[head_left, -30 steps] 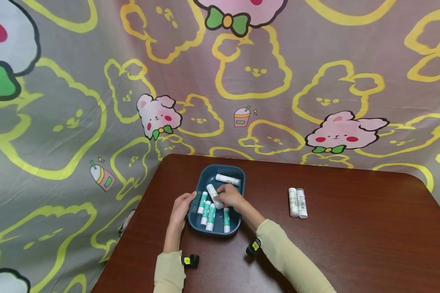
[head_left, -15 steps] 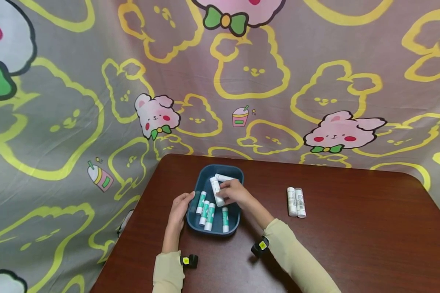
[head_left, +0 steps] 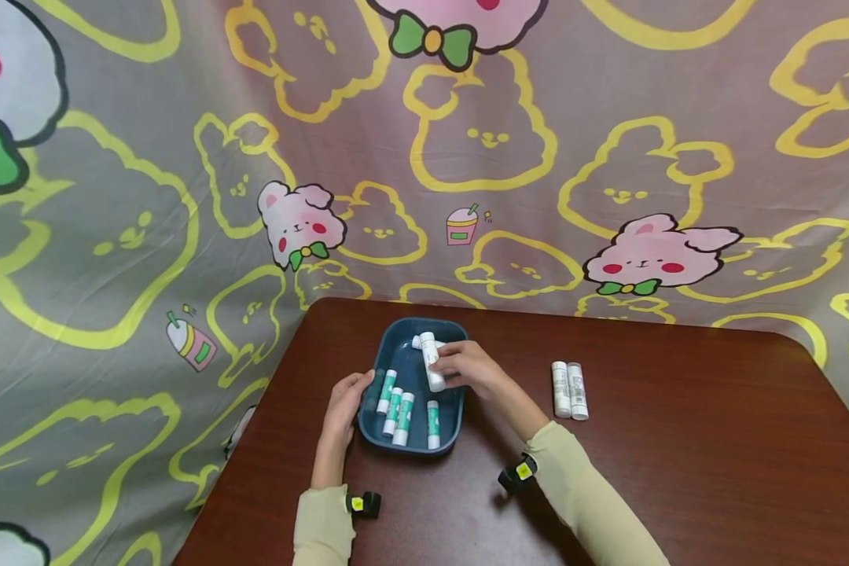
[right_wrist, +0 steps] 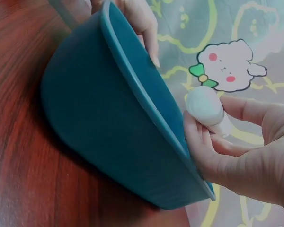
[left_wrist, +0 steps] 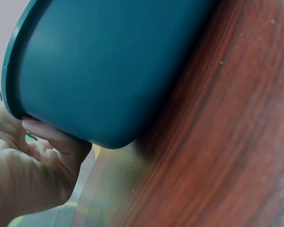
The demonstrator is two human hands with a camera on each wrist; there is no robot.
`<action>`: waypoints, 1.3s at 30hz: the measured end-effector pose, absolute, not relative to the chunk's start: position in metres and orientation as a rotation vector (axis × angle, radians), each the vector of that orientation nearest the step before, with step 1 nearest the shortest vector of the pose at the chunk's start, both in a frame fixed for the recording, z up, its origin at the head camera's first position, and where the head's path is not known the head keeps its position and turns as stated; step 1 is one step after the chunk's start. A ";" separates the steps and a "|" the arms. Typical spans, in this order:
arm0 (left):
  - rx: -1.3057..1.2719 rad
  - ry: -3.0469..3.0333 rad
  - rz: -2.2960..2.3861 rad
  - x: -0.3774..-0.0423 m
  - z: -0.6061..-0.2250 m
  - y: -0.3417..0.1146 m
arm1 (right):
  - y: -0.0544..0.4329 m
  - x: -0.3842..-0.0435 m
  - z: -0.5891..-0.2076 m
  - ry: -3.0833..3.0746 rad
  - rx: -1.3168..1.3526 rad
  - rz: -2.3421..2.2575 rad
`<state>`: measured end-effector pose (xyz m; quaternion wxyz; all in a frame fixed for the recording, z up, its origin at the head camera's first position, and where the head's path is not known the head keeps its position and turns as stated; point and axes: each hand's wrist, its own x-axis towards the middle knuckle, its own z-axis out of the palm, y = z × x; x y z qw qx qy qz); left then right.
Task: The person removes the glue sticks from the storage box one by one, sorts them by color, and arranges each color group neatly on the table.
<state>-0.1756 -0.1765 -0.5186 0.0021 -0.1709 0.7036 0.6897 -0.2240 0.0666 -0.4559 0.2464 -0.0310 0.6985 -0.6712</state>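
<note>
Fingers of our right hand (head_left: 470, 366) pinch a white tube (head_left: 430, 362), parted just its thickness, over the far right of the blue bin (head_left: 412, 376); it looks light, stiff and slick, best held mid-length. Our left hand (head_left: 343, 401) grips the bin's left rim; beyond the right rim, table (head_left: 679, 424) stretches right.

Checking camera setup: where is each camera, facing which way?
Head: on the head, facing forward-down at the blue round-cornered tub; left hand, right hand, cream sleeves show.
Left: on left wrist, facing the tub's outside; left hand shows.
Right: on right wrist, facing tub and white cylindrical tube; both hands show.
Shared by wrist views: tub, brown wood-grain table.
</note>
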 end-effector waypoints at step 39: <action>-0.513 2.224 2.161 -0.173 -0.518 -0.176 | 0.148 -0.219 -0.435 1.877 -0.133 -2.002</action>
